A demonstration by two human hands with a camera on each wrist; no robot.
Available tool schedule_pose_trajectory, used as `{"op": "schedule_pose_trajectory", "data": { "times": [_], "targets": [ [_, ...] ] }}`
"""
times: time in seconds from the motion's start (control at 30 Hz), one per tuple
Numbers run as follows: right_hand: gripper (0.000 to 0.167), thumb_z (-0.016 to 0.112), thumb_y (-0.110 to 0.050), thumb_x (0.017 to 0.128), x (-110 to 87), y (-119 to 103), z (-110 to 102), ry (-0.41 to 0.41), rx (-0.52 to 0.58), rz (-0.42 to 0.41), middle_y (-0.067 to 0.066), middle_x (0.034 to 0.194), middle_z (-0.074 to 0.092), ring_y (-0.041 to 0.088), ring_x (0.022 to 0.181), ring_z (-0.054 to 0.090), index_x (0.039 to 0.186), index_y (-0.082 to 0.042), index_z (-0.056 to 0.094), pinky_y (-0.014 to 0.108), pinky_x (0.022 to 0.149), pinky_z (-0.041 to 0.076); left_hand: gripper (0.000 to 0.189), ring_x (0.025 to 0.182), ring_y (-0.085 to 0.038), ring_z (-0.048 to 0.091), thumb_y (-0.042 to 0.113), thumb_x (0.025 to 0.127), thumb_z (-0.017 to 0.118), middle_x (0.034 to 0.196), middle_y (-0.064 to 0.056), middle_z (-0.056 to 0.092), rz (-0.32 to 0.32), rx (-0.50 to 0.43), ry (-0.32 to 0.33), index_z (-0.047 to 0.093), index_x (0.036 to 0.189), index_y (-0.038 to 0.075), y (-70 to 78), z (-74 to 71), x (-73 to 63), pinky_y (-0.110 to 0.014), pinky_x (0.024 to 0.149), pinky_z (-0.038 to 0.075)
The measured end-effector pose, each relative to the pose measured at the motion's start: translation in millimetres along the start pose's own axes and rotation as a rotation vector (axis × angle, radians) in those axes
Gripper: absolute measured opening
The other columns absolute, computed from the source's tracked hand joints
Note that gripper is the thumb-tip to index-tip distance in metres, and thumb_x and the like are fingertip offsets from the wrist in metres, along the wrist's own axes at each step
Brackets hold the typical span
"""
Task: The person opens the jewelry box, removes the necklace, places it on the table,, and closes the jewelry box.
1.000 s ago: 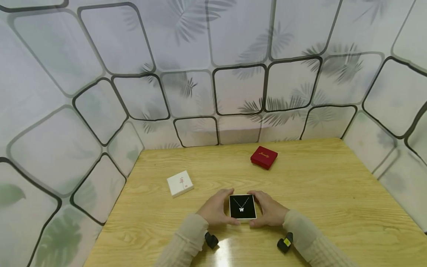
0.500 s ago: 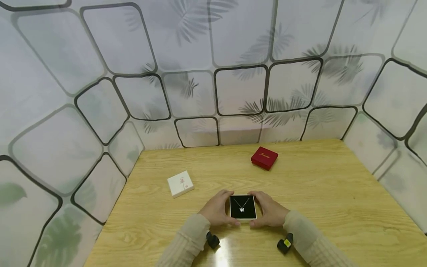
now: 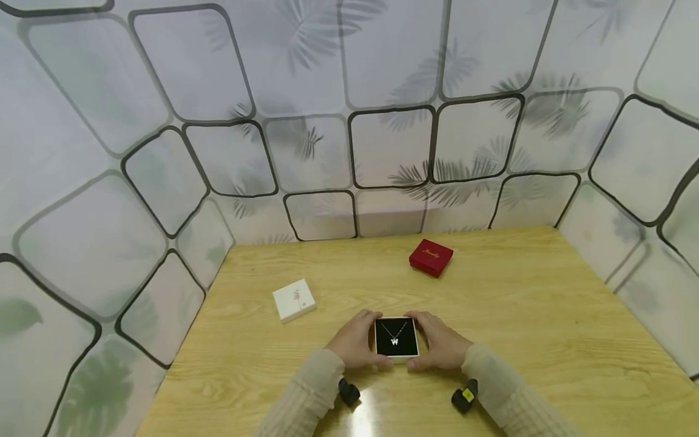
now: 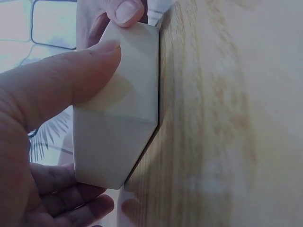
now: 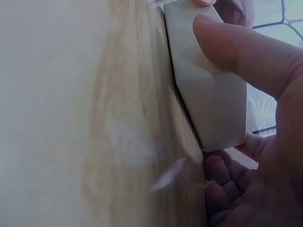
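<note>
Between my two hands, near the front of the table, stands an open white jewelry box (image 3: 406, 350) with a black lining. In it lies a fine silver necklace (image 3: 395, 341) with a butterfly-like pendant, its chain spread in a V. My left hand (image 3: 354, 345) grips the box's left side, thumb at the near face and fingers round the far corner. On the right side my right hand (image 3: 443, 347) holds it the same way. Both wrist views show a thumb pressed on the plain white wall of the box (image 4: 113, 149), whose base sits close along the tabletop.
A flat white square piece (image 3: 295, 300) printed with a pink flower lies on the wooden table (image 3: 519, 315), back left of the hands. Farther back, right of centre, is a red box (image 3: 431, 258) with gold lettering. Patterned fabric walls (image 3: 390, 149) border the table's back and sides.
</note>
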State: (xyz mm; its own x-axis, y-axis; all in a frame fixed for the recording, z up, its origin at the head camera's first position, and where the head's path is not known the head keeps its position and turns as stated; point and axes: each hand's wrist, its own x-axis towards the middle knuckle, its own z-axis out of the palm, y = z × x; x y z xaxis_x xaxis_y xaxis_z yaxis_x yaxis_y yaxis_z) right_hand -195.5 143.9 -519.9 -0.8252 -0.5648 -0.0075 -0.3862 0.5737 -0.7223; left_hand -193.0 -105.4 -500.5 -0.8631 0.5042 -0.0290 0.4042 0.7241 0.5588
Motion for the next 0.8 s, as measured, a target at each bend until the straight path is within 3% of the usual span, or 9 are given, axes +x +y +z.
{"op": "schedule_pose_trajectory", "data": {
  "times": [0.13, 0.37, 0.8],
  "targets": [
    [0.102, 0.083, -0.054, 0.067, -1.2, 0.4, 0.4, 0.000, 0.002, 0.004, 0.011, 0.137, 0.041, 0.028, 0.124, 0.040, 0.143, -0.005, 0.034, 0.054, 0.104, 0.032, 0.106, 0.124, -0.021, 0.048, 0.058, 0.061, 0.084, 0.138, -0.005, 0.047, 0.000, 0.008, -0.002, 0.041, 0.143, 0.007, -0.8, 2.1, 0.3, -0.037, 0.104, 0.040],
    [0.100, 0.082, -0.053, 0.068, -3.0, 1.2, 0.9, -0.010, 0.006, 0.000, 0.010, 0.137, 0.042, 0.029, 0.125, 0.039, 0.143, -0.005, 0.035, 0.055, 0.104, 0.032, 0.108, 0.120, -0.018, 0.050, 0.055, 0.059, 0.087, 0.133, -0.006, 0.051, 0.055, 0.001, 0.000, 0.041, 0.142, 0.005, -3.2, 4.8, -1.8, -0.034, 0.103, 0.041],
    [0.097, 0.084, -0.051, 0.067, 2.4, 3.3, -3.5, -0.018, 0.020, -0.015, 0.003, 0.134, 0.044, 0.024, 0.123, 0.040, 0.142, -0.011, 0.036, 0.053, 0.105, 0.031, 0.106, 0.128, -0.020, 0.044, 0.051, 0.059, 0.089, 0.139, -0.007, 0.048, 0.015, -0.051, 0.006, 0.040, 0.143, 0.008, -6.8, 3.2, 1.5, -0.036, 0.107, 0.036]
  ]
}}
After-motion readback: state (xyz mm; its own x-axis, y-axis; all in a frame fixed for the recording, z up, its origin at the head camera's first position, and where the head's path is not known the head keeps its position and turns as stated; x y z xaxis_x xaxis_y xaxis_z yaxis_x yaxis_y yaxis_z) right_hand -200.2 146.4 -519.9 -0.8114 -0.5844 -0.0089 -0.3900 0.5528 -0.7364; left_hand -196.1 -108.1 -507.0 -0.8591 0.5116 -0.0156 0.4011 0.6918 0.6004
